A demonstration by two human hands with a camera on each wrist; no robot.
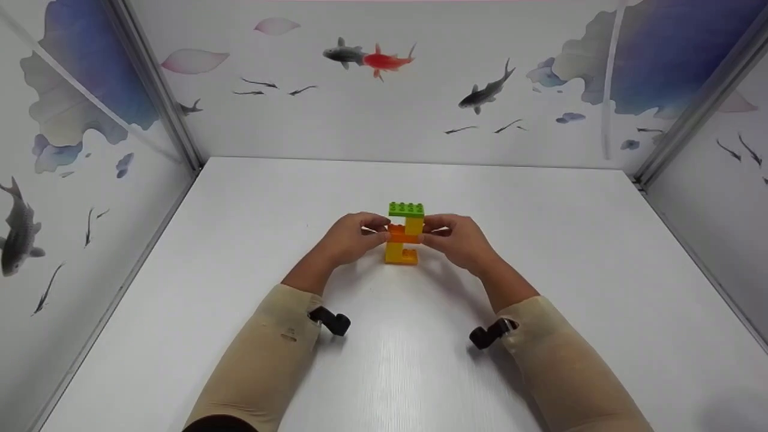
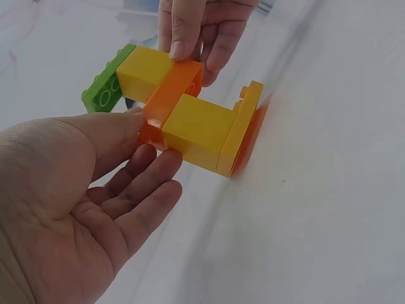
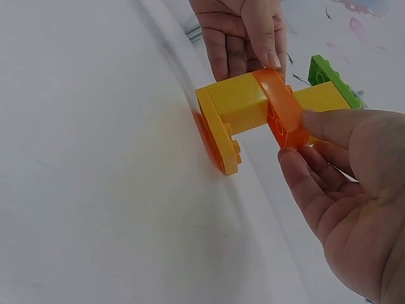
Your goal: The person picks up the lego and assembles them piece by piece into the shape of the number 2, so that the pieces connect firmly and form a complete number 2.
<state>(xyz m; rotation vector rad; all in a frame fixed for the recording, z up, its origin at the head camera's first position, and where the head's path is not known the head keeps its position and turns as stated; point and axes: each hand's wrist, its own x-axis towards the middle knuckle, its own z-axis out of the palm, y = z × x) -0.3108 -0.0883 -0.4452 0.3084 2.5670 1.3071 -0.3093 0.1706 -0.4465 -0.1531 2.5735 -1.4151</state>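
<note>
A stack of toy building bricks stands upright between the two hands in the head view, in a stepped S shape. On top is a green studded plate [image 1: 407,210], over an upper yellow brick [image 1: 414,225] at the right end. An orange brick [image 1: 403,238] crosses the middle. Below it, a lower yellow brick [image 2: 199,126] joins a flat yellow-orange plate [image 3: 215,133] at the base. My left hand [image 1: 353,239] pinches the orange brick's left end between thumb and fingers. From the opposite side, my right hand [image 1: 459,241] pinches its right end.
The white table [image 1: 240,204] lies under the stack and both forearms. White panels [image 1: 390,120] printed with fish and leaves wall in the back and sides. A black camera mount [image 1: 333,321] juts from the left sleeve, another black mount [image 1: 489,334] from the right.
</note>
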